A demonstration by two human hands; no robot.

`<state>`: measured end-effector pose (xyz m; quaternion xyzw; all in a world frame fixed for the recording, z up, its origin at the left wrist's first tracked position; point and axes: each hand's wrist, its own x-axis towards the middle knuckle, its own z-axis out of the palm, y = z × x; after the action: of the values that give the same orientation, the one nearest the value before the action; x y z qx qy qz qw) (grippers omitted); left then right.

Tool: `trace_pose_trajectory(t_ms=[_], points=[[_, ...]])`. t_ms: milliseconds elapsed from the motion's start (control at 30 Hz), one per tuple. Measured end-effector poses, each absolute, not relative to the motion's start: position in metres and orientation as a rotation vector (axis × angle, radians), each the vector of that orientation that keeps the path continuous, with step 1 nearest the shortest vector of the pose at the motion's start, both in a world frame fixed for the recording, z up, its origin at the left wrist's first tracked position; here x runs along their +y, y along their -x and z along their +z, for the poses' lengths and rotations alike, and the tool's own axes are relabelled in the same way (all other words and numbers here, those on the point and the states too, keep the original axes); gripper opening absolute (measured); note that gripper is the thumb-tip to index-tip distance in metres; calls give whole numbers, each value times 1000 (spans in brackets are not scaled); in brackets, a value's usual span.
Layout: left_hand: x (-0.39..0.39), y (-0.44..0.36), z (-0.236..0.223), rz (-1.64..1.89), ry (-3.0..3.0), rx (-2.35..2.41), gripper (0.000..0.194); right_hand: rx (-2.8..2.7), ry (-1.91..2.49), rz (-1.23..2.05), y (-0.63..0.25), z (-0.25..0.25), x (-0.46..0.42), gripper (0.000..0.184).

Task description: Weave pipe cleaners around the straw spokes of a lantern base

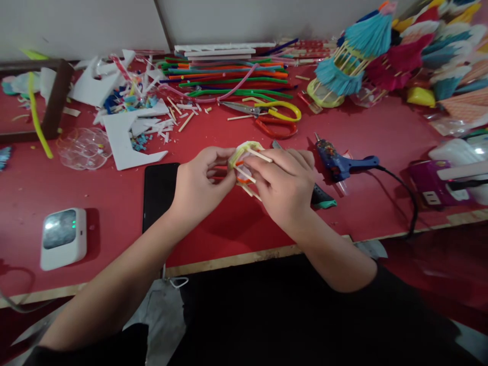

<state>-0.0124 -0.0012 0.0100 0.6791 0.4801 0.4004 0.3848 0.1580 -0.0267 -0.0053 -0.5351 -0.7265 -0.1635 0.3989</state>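
Observation:
Between both hands, above the red table, is a small round craft base [244, 148] with a yellow-green rim, an orange ring inside and several pale wooden sticks [246, 175] standing out from it. My left hand [204, 178] pinches the base's left edge with thumb and fingers. My right hand [284, 178] is closed at the base's right side, its fingertips reaching inside among the sticks. Whether those fingertips grip the base or a smaller piece is hidden. Partly behind my right hand lies a dark-handled tool with a green end [324, 198].
Scissors [278, 112] lie beyond the hands, before colourful pipe cleaners [236, 81]. A blue glue gun [339, 160] with a cord lies right. White foam pieces [122, 137], a black phone [160, 193] and a white device [64, 238] are left. Finished paper-fringed models [343, 66] stand back right.

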Motion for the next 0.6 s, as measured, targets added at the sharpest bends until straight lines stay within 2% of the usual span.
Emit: trace_pose_trajectory(t_ms=[167,600], points=[[-8,11,11,1013,-1731,1241,29,-1792,1275,-400,-159,-4,-27,12],[-11,9,10,1010,-1632,1130,32,-1819,1301,-350,-162,0,-30,19]])
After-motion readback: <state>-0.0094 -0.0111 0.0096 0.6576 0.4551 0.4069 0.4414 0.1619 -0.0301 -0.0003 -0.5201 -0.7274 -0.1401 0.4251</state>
